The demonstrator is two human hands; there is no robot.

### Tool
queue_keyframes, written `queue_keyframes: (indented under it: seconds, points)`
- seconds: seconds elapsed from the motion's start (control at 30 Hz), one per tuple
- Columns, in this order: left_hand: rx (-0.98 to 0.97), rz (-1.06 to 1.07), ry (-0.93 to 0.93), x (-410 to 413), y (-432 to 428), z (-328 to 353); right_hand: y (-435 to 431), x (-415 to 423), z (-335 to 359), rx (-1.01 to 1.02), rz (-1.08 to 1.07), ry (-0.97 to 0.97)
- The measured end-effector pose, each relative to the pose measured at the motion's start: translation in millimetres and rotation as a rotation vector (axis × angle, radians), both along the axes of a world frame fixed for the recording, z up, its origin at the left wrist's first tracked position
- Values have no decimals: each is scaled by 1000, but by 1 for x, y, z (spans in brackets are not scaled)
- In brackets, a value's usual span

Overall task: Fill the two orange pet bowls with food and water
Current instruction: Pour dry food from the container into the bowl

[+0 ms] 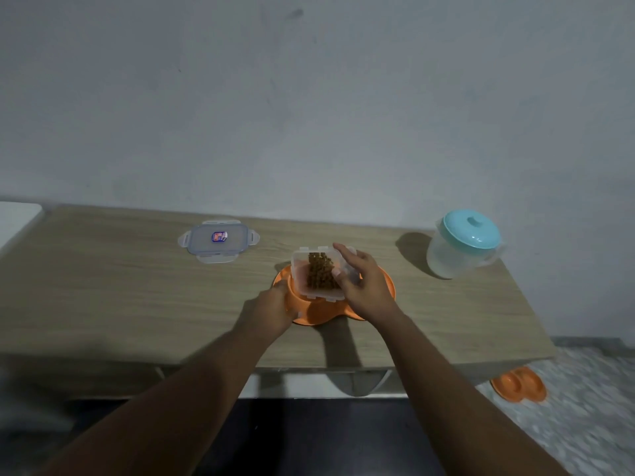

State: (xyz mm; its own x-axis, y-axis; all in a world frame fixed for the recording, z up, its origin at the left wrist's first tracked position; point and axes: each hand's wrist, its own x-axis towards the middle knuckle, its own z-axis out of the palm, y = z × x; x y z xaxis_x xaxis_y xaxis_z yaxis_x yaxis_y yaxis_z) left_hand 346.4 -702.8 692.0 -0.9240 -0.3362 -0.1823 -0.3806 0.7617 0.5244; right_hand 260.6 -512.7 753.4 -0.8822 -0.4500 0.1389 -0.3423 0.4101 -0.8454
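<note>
Tub w/ kibble: prob. light, stiff, slick plastic; R hand fingers grip its side, tilted over bowl; L hand fingers grip bowl rim.

- A wood-grain worktop is seen spanning the width of the view, set against the wall.
- A plain grey-white wall is shown behind it, marked by a few dark smudges near the top.
- A white surface is glimpsed at the left edge, just beside the worktop.
- A speckled floor is visible at the lower right.
- A darker floor area is seen below the worktop's front edge.
</note>
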Motion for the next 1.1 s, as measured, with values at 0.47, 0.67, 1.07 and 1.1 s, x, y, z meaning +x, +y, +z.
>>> queue_keyframes:
  seconds: [0.47,0.67,1.07,1.1]
  points:
    - [-67,-9,60,-7,-2,-13,-4,7,-4,126,66,204]
    - [-62,-19,72,-10,-3,-13,-1,5,-3,126,82,229]
    - [-59,-33,70,-11,-5,-12,-3,4,-4,132,85,271]
    - [-55,-33,67,-11,-5,-13,-3,3,-4,133,85,268]
